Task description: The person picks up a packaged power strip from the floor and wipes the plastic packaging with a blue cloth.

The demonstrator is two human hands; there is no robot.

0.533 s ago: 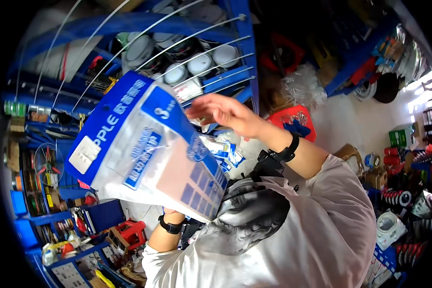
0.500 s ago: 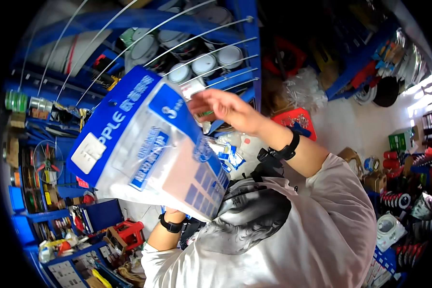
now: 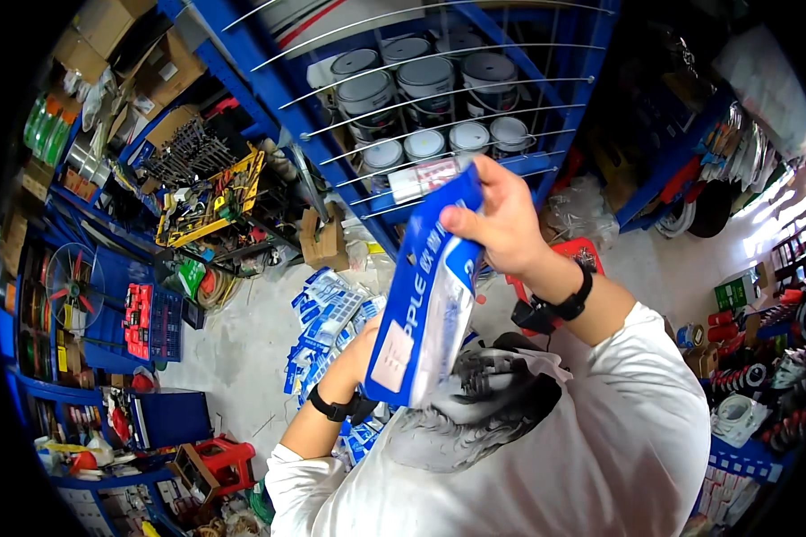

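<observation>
A blue-and-white plastic package (image 3: 418,309) with a blue header and a pale label is held tilted in front of my chest, its blue strip turned up. My right hand (image 3: 501,219) grips its upper right end, the thumb on the blue face and the fingers curled around the edge. At the lower left side, my left hand (image 3: 361,352) is against the package, with its fingers mostly hidden behind it. What the package contains cannot be made out. Beneath, a pile of similar blue-and-white packets (image 3: 327,309) lies on the floor, partly covered by my left arm.
A blue rack with wire bars (image 3: 439,94) holds several grey-lidded cans (image 3: 425,80) ahead. At left stand a yellow tray of tools (image 3: 210,201), a red-and-blue crate (image 3: 152,322) and a red stool (image 3: 228,464). A red tray (image 3: 585,255) sits beyond my right forearm.
The package has turned from its broad front to a narrow, edge-on tilt and moved right. My right hand, open beside it before, now grips its upper end. The floor pile has come into view.
</observation>
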